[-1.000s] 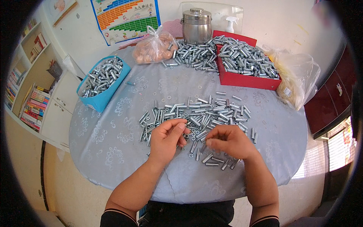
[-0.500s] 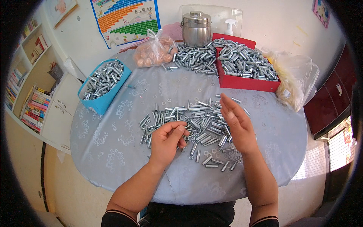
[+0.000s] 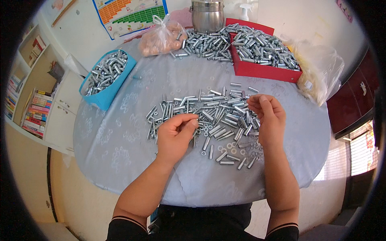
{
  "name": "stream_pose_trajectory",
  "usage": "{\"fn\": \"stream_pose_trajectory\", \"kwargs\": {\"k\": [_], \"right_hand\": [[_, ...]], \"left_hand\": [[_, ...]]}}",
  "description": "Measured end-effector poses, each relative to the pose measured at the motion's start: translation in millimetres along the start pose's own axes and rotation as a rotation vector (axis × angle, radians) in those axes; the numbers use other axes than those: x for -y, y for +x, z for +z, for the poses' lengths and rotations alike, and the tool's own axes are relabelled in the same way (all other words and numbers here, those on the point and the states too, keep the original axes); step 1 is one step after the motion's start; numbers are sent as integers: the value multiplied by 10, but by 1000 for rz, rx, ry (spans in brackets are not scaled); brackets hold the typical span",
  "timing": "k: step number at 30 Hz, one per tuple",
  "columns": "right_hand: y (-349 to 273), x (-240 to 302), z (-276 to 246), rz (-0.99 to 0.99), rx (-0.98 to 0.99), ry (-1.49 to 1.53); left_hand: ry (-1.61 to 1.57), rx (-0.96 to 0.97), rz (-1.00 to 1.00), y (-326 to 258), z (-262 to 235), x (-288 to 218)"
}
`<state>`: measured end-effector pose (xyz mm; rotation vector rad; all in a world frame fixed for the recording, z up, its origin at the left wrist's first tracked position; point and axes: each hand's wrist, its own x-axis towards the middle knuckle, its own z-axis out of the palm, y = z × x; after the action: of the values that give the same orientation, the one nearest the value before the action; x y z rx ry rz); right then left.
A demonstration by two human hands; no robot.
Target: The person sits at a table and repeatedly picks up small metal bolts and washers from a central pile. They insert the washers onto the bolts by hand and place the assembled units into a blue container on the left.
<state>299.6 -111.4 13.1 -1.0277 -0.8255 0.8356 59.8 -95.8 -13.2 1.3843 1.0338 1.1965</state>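
Observation:
My left hand is closed over the left part of a spread pile of metal sleeves and bolts, thumb pressed to the forefinger. What it pinches, if anything, is too small to make out. At the right edge of the pile my right hand has its fingers curled in toward the thumb. Anything between those fingertips is hidden. Small metal washers and nuts lie among the sleeves between my hands. Pale washers and loose sleeves lie on the near side of the pile.
A blue box filled with bolts stands at the left. Toward the back are a knotted bag of brownish pieces, a heap of bolts, a steel pot and a full red box. A clear plastic bag sits at right.
My right hand was held up with its fingers stretched out; now they are curled at the pile's right edge. My left hand keeps its pinch. The view has tilted slightly downward.

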Motion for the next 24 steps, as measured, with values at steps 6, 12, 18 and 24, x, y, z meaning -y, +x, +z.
{"fn": "stream_pose_trajectory", "kwargs": {"k": [6,12,18,24], "right_hand": [[-7,-22,-34,61,-40,8],[-21,-20,-39,89,-33,-35],[-36,5,-54,102,-41,-45],[-69,-11,-20,125,-25,-83]], "left_hand": [[534,147,308,-54,33,-49],[644,63,444,-89,58,-39],[719,-30,467,52,-112,-130],[953,163,299,-15,-153,-148]]}}
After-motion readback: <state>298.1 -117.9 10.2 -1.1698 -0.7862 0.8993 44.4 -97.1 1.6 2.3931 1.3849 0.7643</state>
